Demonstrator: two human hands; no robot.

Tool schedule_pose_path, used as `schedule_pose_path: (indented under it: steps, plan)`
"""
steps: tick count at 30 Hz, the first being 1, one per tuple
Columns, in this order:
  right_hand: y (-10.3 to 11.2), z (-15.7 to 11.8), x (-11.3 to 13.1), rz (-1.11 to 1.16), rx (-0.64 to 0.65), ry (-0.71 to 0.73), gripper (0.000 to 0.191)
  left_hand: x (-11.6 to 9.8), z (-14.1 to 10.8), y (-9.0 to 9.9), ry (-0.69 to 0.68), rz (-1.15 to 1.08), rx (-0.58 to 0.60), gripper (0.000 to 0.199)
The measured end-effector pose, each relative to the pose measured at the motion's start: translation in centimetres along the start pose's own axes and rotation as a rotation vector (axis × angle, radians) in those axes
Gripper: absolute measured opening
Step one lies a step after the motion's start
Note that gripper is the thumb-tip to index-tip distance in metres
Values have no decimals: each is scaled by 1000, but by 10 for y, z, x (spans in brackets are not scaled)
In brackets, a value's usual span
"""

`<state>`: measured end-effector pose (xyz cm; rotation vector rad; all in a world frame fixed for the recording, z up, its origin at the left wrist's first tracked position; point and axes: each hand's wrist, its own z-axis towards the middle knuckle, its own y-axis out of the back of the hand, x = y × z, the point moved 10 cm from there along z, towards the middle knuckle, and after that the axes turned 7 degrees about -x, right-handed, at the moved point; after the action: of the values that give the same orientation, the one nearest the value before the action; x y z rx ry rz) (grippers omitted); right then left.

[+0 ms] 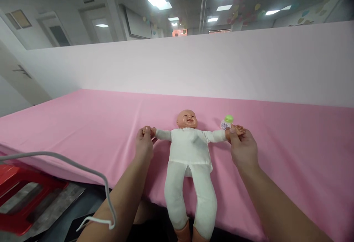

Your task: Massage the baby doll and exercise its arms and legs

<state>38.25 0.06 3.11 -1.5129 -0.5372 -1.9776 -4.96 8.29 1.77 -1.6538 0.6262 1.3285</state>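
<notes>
A baby doll (pixel 190 146) in white cloth lies face up on a pink sheet (pixel 110 120), its arms stretched out to both sides and its legs reaching over the near edge. My left hand (pixel 144 142) pinches the doll's hand on the left of the view. On the other side, my right hand (pixel 243 145) grips the doll's other hand, whose small fingers show above mine. Just behind that hand lies a small bottle (pixel 227 121) with a green cap, partly hidden.
A white wall panel (pixel 177 68) with glass above it stands behind the sheet. A red plastic stool (pixel 22 197) is at the lower left. A white cable (pixel 69 162) curves over my left forearm. A door (pixel 20 72) stands at the far left.
</notes>
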Motion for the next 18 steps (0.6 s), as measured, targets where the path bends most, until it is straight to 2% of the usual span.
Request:
schedule_pose_path:
  steps: [4, 7, 11, 14, 18]
  plan:
    - [-22, -33, 32, -19, 150, 156, 42, -19, -38, -27, -248, 121, 187, 26]
    - [-40, -54, 41, -80, 283, 279, 37, -27, -66, -45, -403, 320, 314, 28]
    - [-64, -81, 52, -207, 476, 524, 30, -31, -98, -66, -605, 516, 541, 36]
    - [-79, -100, 57, -293, 603, 685, 29, -28, -115, -78, -765, 624, 697, 44]
    - [-88, -115, 61, -370, 655, 832, 37, -23, -123, -86, -880, 720, 785, 45]
